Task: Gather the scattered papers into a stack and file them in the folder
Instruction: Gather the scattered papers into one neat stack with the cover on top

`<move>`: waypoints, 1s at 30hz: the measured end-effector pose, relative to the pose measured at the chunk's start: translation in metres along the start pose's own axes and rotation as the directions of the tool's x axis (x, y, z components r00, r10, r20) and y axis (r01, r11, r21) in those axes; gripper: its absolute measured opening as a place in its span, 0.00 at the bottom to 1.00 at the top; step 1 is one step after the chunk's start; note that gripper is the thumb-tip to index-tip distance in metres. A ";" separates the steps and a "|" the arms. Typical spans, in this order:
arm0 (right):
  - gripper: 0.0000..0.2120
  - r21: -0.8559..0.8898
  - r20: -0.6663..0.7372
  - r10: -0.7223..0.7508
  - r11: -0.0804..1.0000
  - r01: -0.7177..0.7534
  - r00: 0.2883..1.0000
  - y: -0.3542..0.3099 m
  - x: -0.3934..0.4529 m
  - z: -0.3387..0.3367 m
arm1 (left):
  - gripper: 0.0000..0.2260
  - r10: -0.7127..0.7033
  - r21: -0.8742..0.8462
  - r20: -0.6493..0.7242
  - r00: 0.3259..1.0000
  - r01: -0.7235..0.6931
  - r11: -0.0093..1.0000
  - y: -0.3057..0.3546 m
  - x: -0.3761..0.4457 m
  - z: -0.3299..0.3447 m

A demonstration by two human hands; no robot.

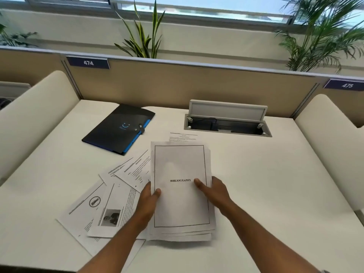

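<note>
Head view: the stack (pixel 182 194) lies mid-desk, "BIBLIOGRAPHY" sheet on top, lower edges fanned. The left hand (pixel 147 201) pinches its left edge, thumb on top; the right hand (pixel 213 194) lies flat and spread at the right edge, perhaps curling under. Best to square those edges before adding the loose sheets (pixel 110 196) at left. The folder (pixel 118 129) waits closed, behind left.

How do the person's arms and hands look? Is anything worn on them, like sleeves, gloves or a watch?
Both forearms are bare, with no sleeves in view. The left hand and right hand wear no gloves, and no rings or watch are visible.
</note>
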State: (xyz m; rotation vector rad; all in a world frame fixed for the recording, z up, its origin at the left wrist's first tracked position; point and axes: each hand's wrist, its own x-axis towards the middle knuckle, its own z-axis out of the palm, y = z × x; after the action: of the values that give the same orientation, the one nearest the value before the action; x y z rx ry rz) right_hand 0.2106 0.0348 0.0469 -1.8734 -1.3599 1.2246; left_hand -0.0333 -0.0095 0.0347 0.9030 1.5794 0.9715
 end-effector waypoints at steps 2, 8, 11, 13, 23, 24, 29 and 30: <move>0.29 0.292 0.077 -0.034 0.956 0.011 0.996 -0.022 -0.004 -0.005 | 0.14 0.058 -0.076 -0.004 0.998 -0.058 0.995 0.015 -0.003 0.004; 0.16 0.523 -0.166 -0.321 0.773 0.359 0.932 -0.075 -0.016 -0.017 | 0.17 0.313 -0.134 -0.100 0.944 -0.325 0.936 0.071 -0.010 0.015; 0.22 0.524 -0.180 -0.408 0.731 0.438 0.895 -0.084 -0.019 -0.028 | 0.18 0.420 -0.157 -0.123 0.899 -0.436 0.886 0.091 -0.010 0.008; 0.25 0.495 -0.146 -0.398 0.763 0.415 0.906 -0.081 -0.018 -0.028 | 0.19 0.467 -0.126 -0.129 0.875 -0.482 0.867 0.096 -0.009 0.005; 0.26 0.352 -0.159 -0.378 0.841 0.410 0.912 -0.064 -0.013 -0.019 | 0.17 0.433 -0.064 -0.097 0.896 -0.440 0.896 0.096 0.000 0.000; 0.26 0.354 -0.163 -0.379 0.840 0.412 0.911 -0.063 -0.012 -0.019 | 0.17 0.425 -0.071 -0.093 0.901 -0.432 0.899 0.095 0.001 -0.001; 0.16 0.396 -0.163 -0.327 0.843 0.365 0.931 -0.070 -0.007 -0.009 | 0.18 0.273 -0.065 -0.092 0.957 -0.280 0.958 0.100 0.005 0.011; 0.16 0.401 -0.171 -0.326 0.839 0.368 0.930 -0.074 -0.007 -0.008 | 0.18 0.268 -0.067 -0.118 0.956 -0.277 0.959 0.100 0.007 0.011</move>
State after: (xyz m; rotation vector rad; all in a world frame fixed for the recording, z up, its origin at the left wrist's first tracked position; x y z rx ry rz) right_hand 0.1827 0.0557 0.1128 -1.2949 -1.1936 1.1154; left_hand -0.0158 0.0378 0.1225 1.0430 1.5170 1.2903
